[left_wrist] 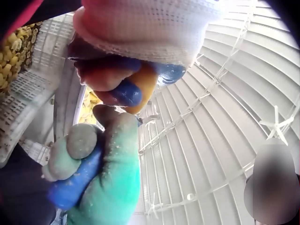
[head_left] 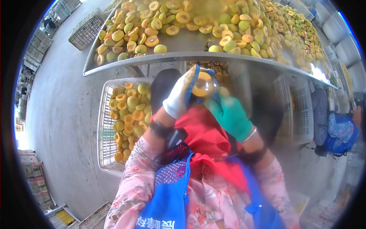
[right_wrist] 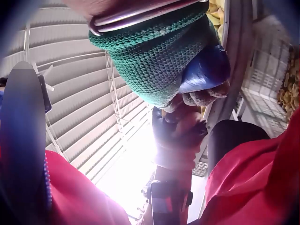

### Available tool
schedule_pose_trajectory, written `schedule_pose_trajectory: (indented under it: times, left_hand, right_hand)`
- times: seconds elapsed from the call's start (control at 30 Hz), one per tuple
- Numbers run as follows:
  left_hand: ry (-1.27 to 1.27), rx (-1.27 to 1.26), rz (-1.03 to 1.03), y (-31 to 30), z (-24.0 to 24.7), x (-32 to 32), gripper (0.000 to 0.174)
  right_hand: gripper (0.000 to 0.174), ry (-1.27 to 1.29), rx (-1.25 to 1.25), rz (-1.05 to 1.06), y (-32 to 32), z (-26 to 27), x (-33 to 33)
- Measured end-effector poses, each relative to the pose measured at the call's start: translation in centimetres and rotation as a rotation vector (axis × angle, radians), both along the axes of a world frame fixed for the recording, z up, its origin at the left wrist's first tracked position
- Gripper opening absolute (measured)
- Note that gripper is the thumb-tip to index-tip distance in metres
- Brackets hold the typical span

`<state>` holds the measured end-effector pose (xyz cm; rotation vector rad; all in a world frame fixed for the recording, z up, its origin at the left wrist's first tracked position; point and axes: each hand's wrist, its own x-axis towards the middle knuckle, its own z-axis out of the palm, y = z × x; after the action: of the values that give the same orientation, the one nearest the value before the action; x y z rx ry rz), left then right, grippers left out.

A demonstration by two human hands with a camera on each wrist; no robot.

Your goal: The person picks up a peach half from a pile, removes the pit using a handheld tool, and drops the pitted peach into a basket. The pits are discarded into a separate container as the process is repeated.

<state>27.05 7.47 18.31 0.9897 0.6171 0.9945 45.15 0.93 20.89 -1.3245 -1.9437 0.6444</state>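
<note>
In the head view the left hand (head_left: 182, 91), in a white glove with blue fingers, grips a yellow-orange fruit (head_left: 201, 84) above the lap. The left wrist view shows that fruit (left_wrist: 146, 86) under the left hand (left_wrist: 145, 35), with blue-covered fingers curled round it. The right hand (head_left: 232, 116), in a green glove, is close beside the fruit at its right. Its fingers are curled round a blue handle-like piece (left_wrist: 77, 180), which also shows in the right wrist view (right_wrist: 205, 70). Any blade is hidden, and whether the right fingertips touch the fruit is unclear.
A metal-edged table (head_left: 160, 58) heaped with halved fruit stands in front. A white crate (head_left: 103, 126) of fruit halves is at the left, and another crate (head_left: 303, 110) is under the table at the right. A blue patterned bag (head_left: 341, 131) lies far right.
</note>
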Motion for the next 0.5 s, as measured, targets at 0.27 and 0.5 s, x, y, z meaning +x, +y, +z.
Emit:
schedule_pose_trajectory:
  times: [0.27,0.5]
  left_hand:
    - [0.296,0.229,0.126,-2.6,-1.4,1.6,0.044]
    - [0.515,0.404,0.322,-3.3,-3.8,2.5,0.039]
  right_hand:
    - [0.024,0.22,-0.092,-0.109,0.8,-0.4,0.2]
    - [0.022,0.304,-0.143,-0.067,0.5,-2.7,-0.9]
